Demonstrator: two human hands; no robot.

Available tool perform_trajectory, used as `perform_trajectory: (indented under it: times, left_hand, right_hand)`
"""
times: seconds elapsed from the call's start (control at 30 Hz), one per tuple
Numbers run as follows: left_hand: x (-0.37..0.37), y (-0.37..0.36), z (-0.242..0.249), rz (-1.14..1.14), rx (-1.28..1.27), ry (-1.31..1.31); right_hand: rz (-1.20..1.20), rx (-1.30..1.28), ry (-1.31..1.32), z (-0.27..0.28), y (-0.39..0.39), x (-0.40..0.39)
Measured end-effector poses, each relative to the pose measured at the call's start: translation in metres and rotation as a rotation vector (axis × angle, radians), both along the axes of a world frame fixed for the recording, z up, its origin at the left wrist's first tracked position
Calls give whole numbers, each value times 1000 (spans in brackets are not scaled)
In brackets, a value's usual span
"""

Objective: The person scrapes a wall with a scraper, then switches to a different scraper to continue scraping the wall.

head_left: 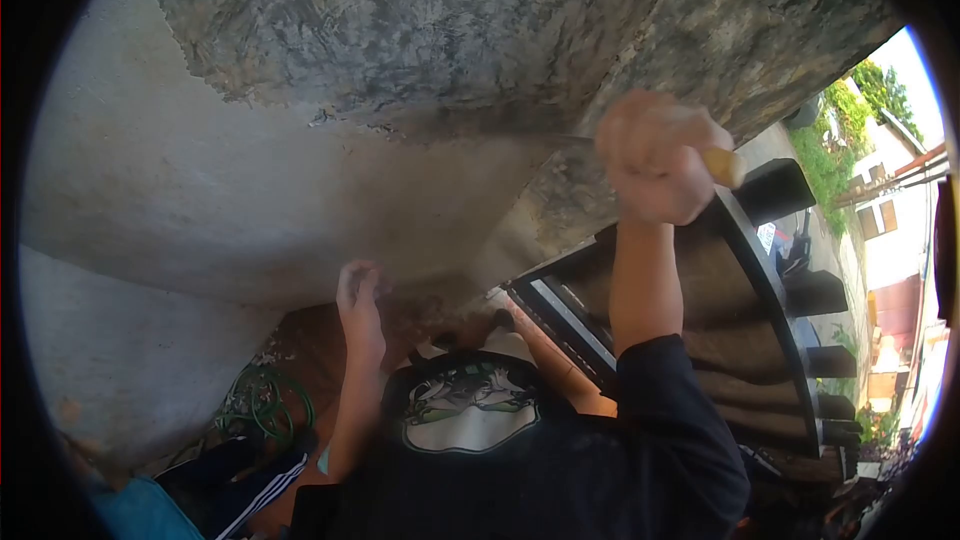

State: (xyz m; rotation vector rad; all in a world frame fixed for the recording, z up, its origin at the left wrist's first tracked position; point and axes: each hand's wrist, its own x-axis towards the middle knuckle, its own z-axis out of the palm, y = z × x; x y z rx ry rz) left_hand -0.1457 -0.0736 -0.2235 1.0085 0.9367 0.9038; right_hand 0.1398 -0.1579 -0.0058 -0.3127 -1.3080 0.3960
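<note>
My right hand (660,155) is wrapped round the wooden handle (725,167) of a tool. A long, thin blade runs left from the fist along the wall; motion blur hides its exact kind. That blade lies near the ragged edge where the rough grey, bare patch (400,20) meets the smooth painted wall (180,160). Lower and further left, my left hand (360,290) hangs in front of the wall, slightly blurred. Its fingers are loosely curled and apart, and nothing shows in them.
A dark slatted metal gate (770,270) stands close on the right, by my right forearm. A green hose (265,400) lies coiled at lower left, near dark clothing with white stripes (265,495). Plants and a building show outside at far right.
</note>
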Motion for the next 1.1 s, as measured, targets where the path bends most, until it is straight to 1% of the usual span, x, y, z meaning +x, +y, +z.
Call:
perform_trajectory:
  times: [0.03, 0.1, 0.13, 0.17, 0.23, 0.27, 0.3, 0.37, 0.4, 0.43, 0.5, 0.53, 0.57, 0.6, 0.63, 0.67, 0.7, 0.77, 0.83, 0.87, 0.9, 0.93, 0.97, 1.03, 1.07, 1.1]
  left_hand:
    - [-5, -4, -2, 4, -16, 22]
    - [-5, -8, 3, -21, -3, 30]
    - [-1, -8, 6, -40, 14, 18]
    - [1, -6, 6, -43, 22, 10]
    - [2, -6, 1, -35, -24, 3]
    - [3, -8, 3, -25, -29, 10]
    - [5, -9, 7, -28, -24, 10]
    - [4, -13, 7, -35, -15, 8]
    - [4, -14, 4, -42, -21, -12]
    - [6, -12, 3, -47, -22, -34]
    - [10, -7, 11, -35, -20, -46]
    - [6, -14, 12, -33, -49, -33]
    - [0, -21, 11, -29, -63, -16]
    - [0, -19, 10, -48, -31, -12]
    - [3, -16, 11, -66, 10, -19]
    - [2, -16, 10, -65, 23, -27]
    - [3, -15, 10, -70, 17, 1]
    - [2, -15, 9, -46, -5, 32]
    - [-1, -18, 9, -59, 7, 0]
    - [-1, -23, 8, -60, 11, -1]
    - [-3, -28, 8, -46, 54, 39]
    - [0, -22, 10, -18, 108, 66]
    - [4, -15, 12, 5, 121, 48]
    - [-9, -24, 9, 9, 138, 113]
    - [-16, -29, 11, 7, 128, 131]
    - [-16, -26, 14, 9, 111, 71]
  right_hand:
    - [6, -8, 10, -6, 4, -2]
    - [-322, -186, -219, -25, 14, -1]
    - [-401, -292, -297, -30, 17, 0]
    - [-407, -284, -303, -27, 11, 4]
    - [-138, 2, -85, 6, 2, -7]
    - [-26, 32, 3, 9, -4, -3]
    - [-24, 27, 16, 2, 2, -4]
    - [-335, -71, -291, -18, 23, -6]
    - [-419, -136, -403, -23, 25, -8]
    - [-419, -124, -410, -16, 19, -7]
    - [-44, 31, 72, 14, 7, -9]
    - [-9, 16, 73, 23, 7, -16]
    - [-6, 2, 90, 7, 14, -23]
    - [-247, -135, -119, -16, 29, -24]
    - [-487, -265, -339, -22, 39, -26]
    - [-495, -195, -293, -17, 39, -27]
    - [-490, -171, -306, -2, 35, -26]
    - [45, 1, 75, 17, 20, -24]
    - [50, 10, 70, 3, 34, -38]
    - [-195, -167, -225, -7, 37, -38]
    - [-450, -339, -514, -5, 40, -42]
    - [-413, -163, -447, 8, 42, -40]
    - [-214, 6, -158, 19, 41, -45]
    - [7, 66, -39, 28, 43, -46]
    - [6, 56, -21, 19, 46, -49]
    - [-253, -111, -277, 11, 54, -52]
